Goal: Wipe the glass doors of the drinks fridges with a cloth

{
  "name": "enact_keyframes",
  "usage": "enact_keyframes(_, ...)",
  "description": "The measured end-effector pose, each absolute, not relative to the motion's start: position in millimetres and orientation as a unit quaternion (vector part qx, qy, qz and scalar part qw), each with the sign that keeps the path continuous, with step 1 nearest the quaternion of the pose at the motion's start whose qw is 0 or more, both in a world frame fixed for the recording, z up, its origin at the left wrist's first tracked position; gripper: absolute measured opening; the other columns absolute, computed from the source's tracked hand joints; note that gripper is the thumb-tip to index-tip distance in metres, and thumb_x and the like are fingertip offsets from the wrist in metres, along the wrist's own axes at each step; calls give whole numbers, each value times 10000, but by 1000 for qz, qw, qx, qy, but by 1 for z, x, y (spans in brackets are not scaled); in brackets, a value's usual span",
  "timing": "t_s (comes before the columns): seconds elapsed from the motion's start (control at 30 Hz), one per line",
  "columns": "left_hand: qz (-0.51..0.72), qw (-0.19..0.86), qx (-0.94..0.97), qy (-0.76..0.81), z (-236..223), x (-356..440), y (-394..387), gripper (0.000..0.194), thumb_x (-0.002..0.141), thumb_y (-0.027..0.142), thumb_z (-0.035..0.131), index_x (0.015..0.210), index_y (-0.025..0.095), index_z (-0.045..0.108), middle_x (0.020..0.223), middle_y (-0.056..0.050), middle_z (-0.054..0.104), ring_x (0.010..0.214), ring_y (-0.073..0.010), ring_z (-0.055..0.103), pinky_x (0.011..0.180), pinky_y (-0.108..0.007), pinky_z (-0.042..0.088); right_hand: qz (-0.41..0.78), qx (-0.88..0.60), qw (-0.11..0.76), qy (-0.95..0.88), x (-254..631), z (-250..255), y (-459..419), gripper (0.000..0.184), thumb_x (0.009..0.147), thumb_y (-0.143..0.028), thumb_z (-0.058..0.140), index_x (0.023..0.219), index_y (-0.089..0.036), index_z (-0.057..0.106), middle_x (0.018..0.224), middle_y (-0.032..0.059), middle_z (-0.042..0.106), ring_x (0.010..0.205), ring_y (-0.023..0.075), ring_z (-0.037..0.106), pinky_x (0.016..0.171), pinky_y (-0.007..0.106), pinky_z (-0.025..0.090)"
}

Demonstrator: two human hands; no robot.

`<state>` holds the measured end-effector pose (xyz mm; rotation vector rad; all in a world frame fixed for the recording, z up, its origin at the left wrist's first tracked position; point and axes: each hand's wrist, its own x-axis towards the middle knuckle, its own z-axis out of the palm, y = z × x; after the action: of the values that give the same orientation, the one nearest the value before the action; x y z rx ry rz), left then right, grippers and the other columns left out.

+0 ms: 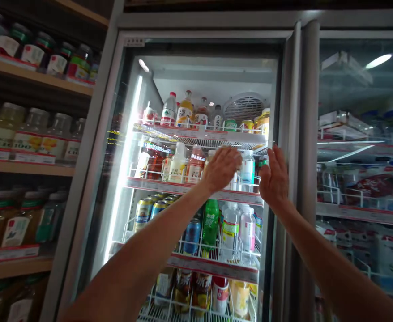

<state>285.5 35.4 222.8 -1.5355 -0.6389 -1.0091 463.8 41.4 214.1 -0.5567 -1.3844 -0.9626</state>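
My left hand [221,169] is raised in front of a glass-doored drinks cooler [203,22], its fingers stretched out toward the right and a little blurred. My right hand [275,175] stands upright beside it, fingers extended, near the right edge of the glass and the metal door frame [292,134]. Both hands are open and hold nothing. A gap separates them; I cannot tell whether either touches the glass. Behind my left hand, part of a shelf of bottles is hidden. To its left on that shelf are a pale yellow bottle [177,165] and a pink bottle [195,167].
Lower shelves hold a green bottle [211,221], a blue can [192,236] and several other drinks. Bottles line the upper wire shelf [199,133]. Wooden shelves [32,77] of bottles stand at left. A second glass cooler [364,210] with packaged goods adjoins at right.
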Motion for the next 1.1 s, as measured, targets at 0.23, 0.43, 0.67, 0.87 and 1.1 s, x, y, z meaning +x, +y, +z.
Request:
enact_keyframes(0.23,-377,587,-671,-251,190,263,28,426,849,234,419,1273,201,417,1368,-57,428,1339,-213,253,1114,-425,247,-446,-261,588,-623,445,205,43,497,887,-307,313,1370,-192,308,1428,103,346,1354,227,244,1071,466,270)
enact_keyframes(0.43,-497,559,-558,-359,187,222,25,431,853,250,408,1273,151,417,1400,-120,370,1366,-248,165,1091,-468,266,-437,-265,586,-629,424,206,44,498,884,-329,325,1369,-219,303,1438,84,333,1359,224,233,1074,476,248)
enact_keyframes(0.67,-401,575,-632,-332,172,163,14,441,847,233,416,1288,212,403,1395,-56,394,1361,-203,194,1111,-441,254,-427,-251,574,-652,391,203,40,501,879,-319,340,1368,-213,307,1443,87,325,1359,231,229,1082,478,223)
enact_keyframes(0.87,-444,572,-583,-369,152,129,10,456,848,234,395,1302,194,391,1428,-80,333,1376,-230,116,1104,-468,255,-426,-265,562,-657,361,204,37,481,878,-335,348,1343,-212,356,1443,80,324,1355,248,234,1090,492,193)
enact_keyframes(1.1,-512,563,-516,-394,150,74,11,452,877,251,350,1328,218,322,1463,-50,262,1370,-220,154,1103,-463,271,-444,-256,525,-679,324,196,33,462,886,-351,341,1333,-236,362,1442,53,329,1359,228,228,1101,485,181)
